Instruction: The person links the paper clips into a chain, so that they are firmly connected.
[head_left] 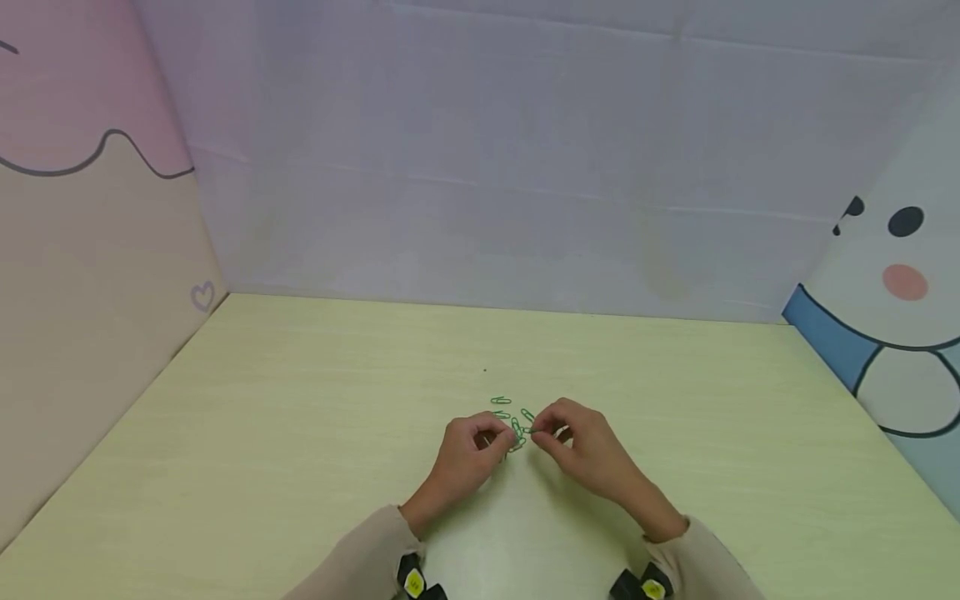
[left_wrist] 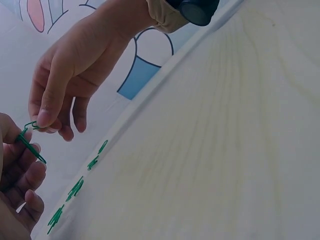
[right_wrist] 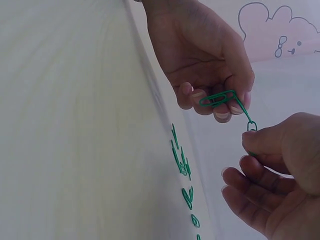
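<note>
Between finger and thumb, my left hand (head_left: 467,460) pinches a green paper clip (right_wrist: 216,99), which sticks out beyond the fingertips in the right wrist view. My right hand (head_left: 588,448) faces it and pinches the end of another green paper clip (right_wrist: 251,125), mostly covered by the fingers. The pieces in the two hands look hooked together, the wire running from one hand to the other. Both hands are above the table, close to each other. Several loose green paper clips (head_left: 501,401) lie on the tabletop near the fingertips.
The pale wooden table (head_left: 337,375) stretches out on all sides of the hands. A light cloth wall (head_left: 480,167) rises at its back edge, with printed panels at left and right. A tiny dark speck (head_left: 485,370) shows on the wood beyond the clips.
</note>
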